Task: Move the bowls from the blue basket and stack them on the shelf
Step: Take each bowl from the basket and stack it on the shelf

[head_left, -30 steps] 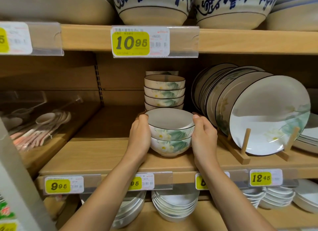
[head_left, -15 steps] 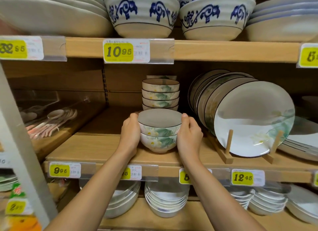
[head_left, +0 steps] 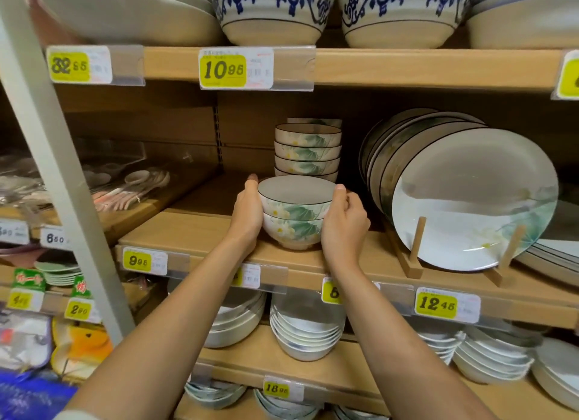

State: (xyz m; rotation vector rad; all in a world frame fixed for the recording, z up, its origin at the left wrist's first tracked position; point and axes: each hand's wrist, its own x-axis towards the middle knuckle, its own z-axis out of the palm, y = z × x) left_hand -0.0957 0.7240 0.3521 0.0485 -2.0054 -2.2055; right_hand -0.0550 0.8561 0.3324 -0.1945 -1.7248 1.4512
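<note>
Two stacked floral bowls [head_left: 294, 214], white with green leaves and dark rims, stand on the wooden middle shelf [head_left: 194, 234]. My left hand [head_left: 247, 214] cups the stack's left side with its thumb up by the rim. On the right side, my right hand [head_left: 344, 222] holds the stack with curled fingers, its thumb on the top rim. Behind it stands a taller stack of matching bowls [head_left: 308, 150]. A corner of the blue basket [head_left: 25, 394] shows at the bottom left.
Large plates [head_left: 470, 200] lean in a wooden rack just right of the bowls. A clear box of spoons [head_left: 125, 184] sits to the left. Blue-patterned bowls [head_left: 269, 9] fill the shelf above, and white bowls [head_left: 305, 332] the one below. A grey upright post [head_left: 62, 181] stands at left.
The view has pulled back and dropped, bringing the lower shelves and the basket corner into sight. Both hands stay on the two-bowl stack, which remains on the shelf.
</note>
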